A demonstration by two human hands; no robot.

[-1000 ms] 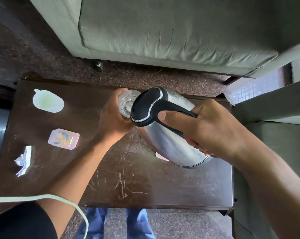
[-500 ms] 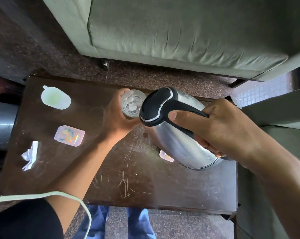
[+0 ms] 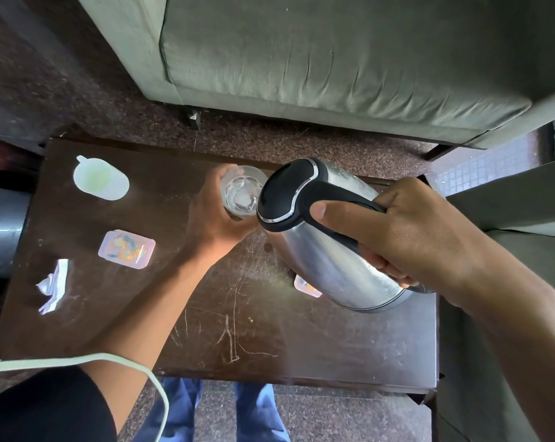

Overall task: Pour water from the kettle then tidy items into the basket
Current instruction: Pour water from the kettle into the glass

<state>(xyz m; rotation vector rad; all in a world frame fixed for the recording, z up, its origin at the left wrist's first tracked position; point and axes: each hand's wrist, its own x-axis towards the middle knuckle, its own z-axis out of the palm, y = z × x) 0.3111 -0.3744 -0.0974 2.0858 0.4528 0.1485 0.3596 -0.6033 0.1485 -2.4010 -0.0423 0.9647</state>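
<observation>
My right hand [image 3: 410,237] grips the black handle of a steel kettle [image 3: 333,263], which is tilted with its black lid end toward a clear glass [image 3: 242,194]. My left hand [image 3: 212,218] holds that glass upright at the far side of the dark wooden table [image 3: 254,339]; there is water in the glass. The kettle's spout is hidden behind its lid. No basket is in view.
On the table's left lie a white cup [image 3: 99,181], a small clear packet with coloured contents [image 3: 127,249] and crumpled white paper [image 3: 53,285]. Another small packet [image 3: 305,286] peeks from under the kettle. A green sofa [image 3: 333,65] stands beyond the table; a metal bin [image 3: 2,228] stands at left.
The kettle and glass stay together in about the same pose; the glass shows more from behind the lid. Both hands keep their grips.
</observation>
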